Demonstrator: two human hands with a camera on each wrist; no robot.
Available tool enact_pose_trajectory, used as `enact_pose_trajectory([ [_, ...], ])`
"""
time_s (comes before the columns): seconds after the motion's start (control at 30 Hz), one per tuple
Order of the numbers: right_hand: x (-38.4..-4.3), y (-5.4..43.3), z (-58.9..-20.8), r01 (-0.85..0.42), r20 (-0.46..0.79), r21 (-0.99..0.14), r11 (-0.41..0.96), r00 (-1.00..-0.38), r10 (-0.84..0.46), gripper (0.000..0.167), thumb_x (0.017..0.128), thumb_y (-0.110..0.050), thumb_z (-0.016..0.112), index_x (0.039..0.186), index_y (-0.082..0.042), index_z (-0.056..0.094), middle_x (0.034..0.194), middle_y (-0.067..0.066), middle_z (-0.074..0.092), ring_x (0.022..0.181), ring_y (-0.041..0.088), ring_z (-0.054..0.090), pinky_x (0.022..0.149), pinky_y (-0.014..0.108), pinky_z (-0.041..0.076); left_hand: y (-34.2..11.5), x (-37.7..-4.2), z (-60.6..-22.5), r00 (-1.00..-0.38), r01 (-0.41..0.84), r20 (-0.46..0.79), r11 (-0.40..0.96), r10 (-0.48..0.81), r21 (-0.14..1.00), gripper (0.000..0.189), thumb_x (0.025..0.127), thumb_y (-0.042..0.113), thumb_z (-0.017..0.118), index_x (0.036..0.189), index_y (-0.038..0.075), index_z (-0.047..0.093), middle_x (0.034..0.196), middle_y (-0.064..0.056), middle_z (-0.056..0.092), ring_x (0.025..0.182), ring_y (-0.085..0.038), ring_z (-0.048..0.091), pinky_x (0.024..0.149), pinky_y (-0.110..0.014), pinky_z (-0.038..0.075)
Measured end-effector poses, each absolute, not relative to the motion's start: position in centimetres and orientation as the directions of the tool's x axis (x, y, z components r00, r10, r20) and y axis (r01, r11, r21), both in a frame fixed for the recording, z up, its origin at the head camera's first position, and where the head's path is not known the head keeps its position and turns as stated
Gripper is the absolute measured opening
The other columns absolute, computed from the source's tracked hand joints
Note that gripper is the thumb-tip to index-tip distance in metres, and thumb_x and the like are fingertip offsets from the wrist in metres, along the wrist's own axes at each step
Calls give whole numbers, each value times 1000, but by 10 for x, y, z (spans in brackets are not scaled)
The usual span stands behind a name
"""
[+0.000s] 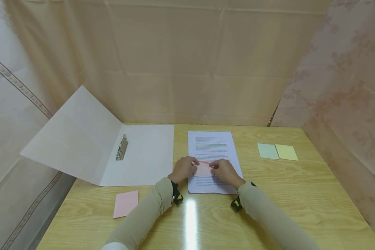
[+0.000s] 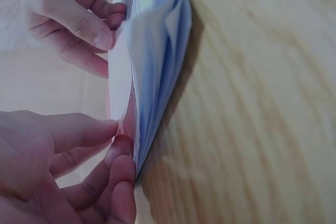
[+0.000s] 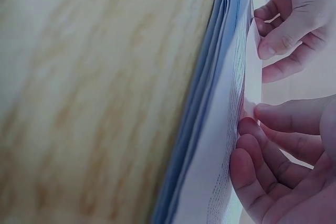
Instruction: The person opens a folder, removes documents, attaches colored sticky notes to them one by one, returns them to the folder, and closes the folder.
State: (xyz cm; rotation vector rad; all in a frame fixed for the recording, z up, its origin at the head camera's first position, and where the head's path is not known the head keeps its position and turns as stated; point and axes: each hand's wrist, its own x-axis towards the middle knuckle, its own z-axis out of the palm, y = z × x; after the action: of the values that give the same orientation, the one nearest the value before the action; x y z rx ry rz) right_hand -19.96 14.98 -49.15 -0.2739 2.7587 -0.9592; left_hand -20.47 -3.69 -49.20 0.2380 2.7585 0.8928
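Observation:
A stack of printed sheets [image 1: 214,188] lies on the table, with a green highlighted line in its upper half. Over the middle of the top page is a pink sticky note [image 1: 203,170]. My left hand [image 1: 184,169] pinches the note's left side between thumb and fingers, and my right hand [image 1: 227,172] pinches its right side. In the left wrist view the note [image 2: 119,80] stands between both hands, close against the page; whether it sticks there I cannot tell. The right wrist view shows the right thumb and fingers on the note's [image 3: 253,77] edge.
Left of the sheets lies an open white folder [image 1: 153,156] with a metal clip [image 1: 122,148], its cover raised. A pink sticky pad [image 1: 126,204] is near the front left. Green [image 1: 268,151] and yellow [image 1: 286,152] sticky notes lie side by side at the right. A curtain [image 1: 190,69] hangs behind the table.

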Motion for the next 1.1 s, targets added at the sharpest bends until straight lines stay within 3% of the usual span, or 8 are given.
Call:
enact_pose_trajectory([
  [0.27, -200, 150, -492, -100, -147, -621, 778, -960, -240, 22, 84, -4, 69, 105, -2, 74, 94, 10, 74, 77, 14, 62, 70, 30, 51, -37, -204, -492, -959, 94, -166, 811, 230, 577, 16, 89, 13, 66, 103, 13, 73, 92, -4, 71, 73, -13, 59, 62, -25, 44],
  [0.57, -201, 150, -492, -118, -136, -611, 782, -959, -250, 22, 82, -4, 70, 104, -3, 74, 95, 10, 73, 84, 18, 64, 78, 36, 53, -37, -205, -493, -962, 114, -143, 821, 231, 560, 18, 86, 12, 68, 103, 13, 72, 90, -3, 69, 74, -14, 58, 63, -25, 44],
  [0.83, -200, 146, -491, -161, -140, -519, 840, -953, -269, 26, 81, -3, 68, 107, -2, 72, 85, 5, 64, 75, 16, 56, 70, 31, 47, -38, -203, -493, -953, 168, -131, 833, 275, 526, 33, 87, 12, 67, 121, 12, 68, 99, -8, 70, 84, -19, 63, 74, -32, 49],
  [0.97, -201, 143, -493, -259, -140, -430, 865, -927, -347, 28, 90, -9, 63, 117, -4, 69, 85, 7, 60, 72, 17, 53, 67, 31, 45, -38, -204, -494, -937, 195, -158, 842, 311, 503, 40, 89, 13, 65, 129, 13, 63, 105, -10, 70, 93, -22, 63, 77, -33, 49],
  [1.1, -200, 142, -492, -397, -173, -346, 850, -863, -474, 37, 101, -22, 50, 135, -9, 58, 102, 18, 61, 76, 23, 59, 71, 38, 51, -39, -205, -494, -914, 246, -182, 852, 363, 462, 45, 91, 13, 62, 136, 14, 58, 112, -13, 70, 95, -25, 63, 74, -34, 49],
])
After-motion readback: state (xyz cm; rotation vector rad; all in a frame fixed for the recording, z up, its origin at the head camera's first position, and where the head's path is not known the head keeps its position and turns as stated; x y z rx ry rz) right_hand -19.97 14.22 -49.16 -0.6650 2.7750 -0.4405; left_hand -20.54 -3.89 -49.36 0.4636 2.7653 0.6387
